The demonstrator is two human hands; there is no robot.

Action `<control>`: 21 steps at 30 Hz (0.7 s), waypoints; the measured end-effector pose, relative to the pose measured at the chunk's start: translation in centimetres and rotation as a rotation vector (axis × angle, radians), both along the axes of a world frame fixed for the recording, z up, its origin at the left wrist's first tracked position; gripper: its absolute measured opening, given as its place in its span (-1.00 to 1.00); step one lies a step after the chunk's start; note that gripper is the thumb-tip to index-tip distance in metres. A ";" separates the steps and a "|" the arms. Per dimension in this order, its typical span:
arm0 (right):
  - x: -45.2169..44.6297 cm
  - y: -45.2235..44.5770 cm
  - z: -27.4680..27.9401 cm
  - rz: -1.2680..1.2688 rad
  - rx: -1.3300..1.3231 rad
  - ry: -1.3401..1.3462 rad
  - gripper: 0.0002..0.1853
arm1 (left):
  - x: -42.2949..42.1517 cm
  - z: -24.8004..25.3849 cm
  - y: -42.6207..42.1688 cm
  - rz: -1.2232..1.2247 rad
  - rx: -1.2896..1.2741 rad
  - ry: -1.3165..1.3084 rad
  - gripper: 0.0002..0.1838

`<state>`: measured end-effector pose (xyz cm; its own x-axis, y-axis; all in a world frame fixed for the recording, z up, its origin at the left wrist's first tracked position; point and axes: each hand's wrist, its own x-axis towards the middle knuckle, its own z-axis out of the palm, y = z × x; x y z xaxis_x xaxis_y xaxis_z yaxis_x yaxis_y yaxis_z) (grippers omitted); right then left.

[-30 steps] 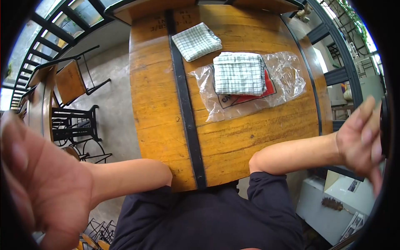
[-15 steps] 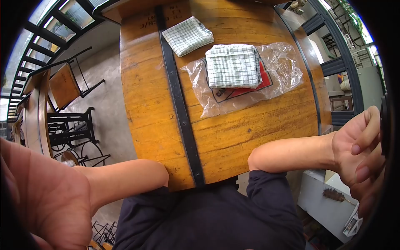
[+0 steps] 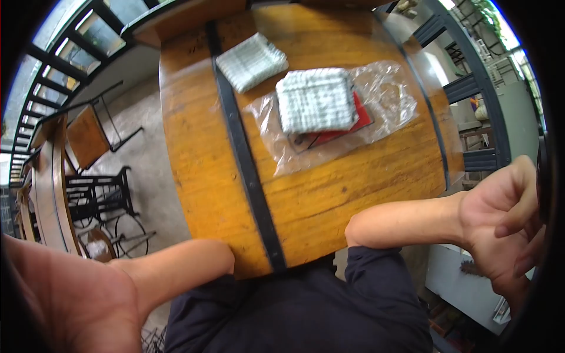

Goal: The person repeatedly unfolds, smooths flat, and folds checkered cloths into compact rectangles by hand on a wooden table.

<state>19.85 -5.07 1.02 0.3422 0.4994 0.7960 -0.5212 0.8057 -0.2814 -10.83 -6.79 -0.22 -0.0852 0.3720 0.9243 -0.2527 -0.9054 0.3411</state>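
My left hand (image 3: 76,300) is raised close to the camera at the lower left, palm showing; its fingers are out of frame. Near the right rim my right hand (image 3: 500,217) is also held up, with its fingers curled in beside a dark edge. Whatever they grip, if anything, is hidden. Both hands are well apart from the cloths. A folded green-and-white checked cloth (image 3: 315,100) lies on a clear plastic bag (image 3: 385,88) with a red and black print. Another folded checked cloth (image 3: 250,62) rests directly on the wooden table (image 3: 306,206), to the upper left.
A black metal strip (image 3: 244,159) runs across the tabletop. On the left stand a wooden chair (image 3: 88,138), another table with a black iron base (image 3: 100,191), and a dark railing (image 3: 73,41). At the lower right is a pale cabinet (image 3: 459,288).
The view has tilted slightly and blurred, so the cloths and bag appear a little lower and further left. Both hands stay raised, the left one lower in the picture.
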 end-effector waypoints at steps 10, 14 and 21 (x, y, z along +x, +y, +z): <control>6.0 -9.1 -1.4 -0.206 0.263 -0.054 -0.55 | 0.0 2.0 2.0 -0.186 0.084 0.179 -0.56; 6.4 -9.0 -1.8 -0.216 0.301 -0.093 -0.58 | 0.9 2.3 2.1 -0.206 -0.009 0.048 -0.58; 2.9 -12.4 -4.3 -0.198 0.299 -0.137 -0.61 | 2.2 2.3 2.1 -0.006 -0.119 -0.124 -0.66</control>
